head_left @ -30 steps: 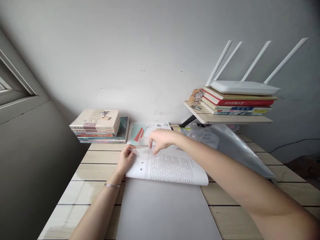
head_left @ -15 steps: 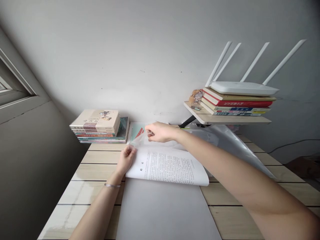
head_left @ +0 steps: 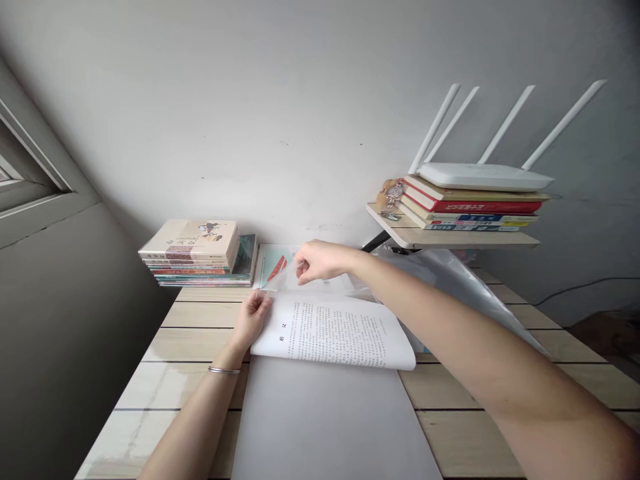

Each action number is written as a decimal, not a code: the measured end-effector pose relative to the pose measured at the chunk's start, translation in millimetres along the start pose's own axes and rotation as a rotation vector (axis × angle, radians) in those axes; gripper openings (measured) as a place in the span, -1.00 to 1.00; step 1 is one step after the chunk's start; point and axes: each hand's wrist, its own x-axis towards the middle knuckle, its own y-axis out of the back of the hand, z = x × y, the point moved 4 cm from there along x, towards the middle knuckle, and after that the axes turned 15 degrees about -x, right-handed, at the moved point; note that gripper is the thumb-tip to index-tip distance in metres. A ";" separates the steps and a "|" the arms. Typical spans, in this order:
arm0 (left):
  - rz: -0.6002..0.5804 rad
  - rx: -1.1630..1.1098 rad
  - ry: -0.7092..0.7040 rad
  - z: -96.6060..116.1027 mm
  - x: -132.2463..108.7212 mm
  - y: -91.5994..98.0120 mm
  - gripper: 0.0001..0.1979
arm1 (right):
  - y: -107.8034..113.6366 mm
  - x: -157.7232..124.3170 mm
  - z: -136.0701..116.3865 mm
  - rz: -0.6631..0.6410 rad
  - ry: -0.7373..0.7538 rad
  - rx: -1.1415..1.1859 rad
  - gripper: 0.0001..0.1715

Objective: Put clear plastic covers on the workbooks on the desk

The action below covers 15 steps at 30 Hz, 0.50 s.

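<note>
An open book (head_left: 340, 330) with a printed white page lies on the wooden table (head_left: 500, 393). My left hand (head_left: 253, 318) pinches the book's upper left corner, with a thin bracelet on that wrist. My right hand (head_left: 320, 260) is closed on a flap of clear plastic film (head_left: 278, 276) and holds it lifted above the book's far edge. The film is hard to follow where it runs under my right forearm.
A grey sheet (head_left: 330, 420) lies in front of the book. A stack of books (head_left: 197, 253) stands at the back left. A small shelf (head_left: 453, 235) at the back right carries books and a white router (head_left: 483, 177). A large clear plastic sheet (head_left: 465, 287) lies under the shelf.
My right hand has risen and moved back from the page, peeling the clear film up off the book. My left hand stays on the corner.
</note>
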 end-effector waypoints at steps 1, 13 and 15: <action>-0.005 -0.010 0.006 -1.8 0.3 0.7 -0.64 | 1.5 -0.1 3.5 0.000 0.001 0.028 -0.84; -0.013 -0.028 0.014 -7.4 2.0 4.6 -0.66 | 35.5 -32.9 61.5 0.129 -0.034 0.332 -0.64; -0.003 -0.031 0.021 -6.3 1.7 4.2 -0.64 | 43.3 -42.9 73.1 0.230 -0.049 0.449 -0.61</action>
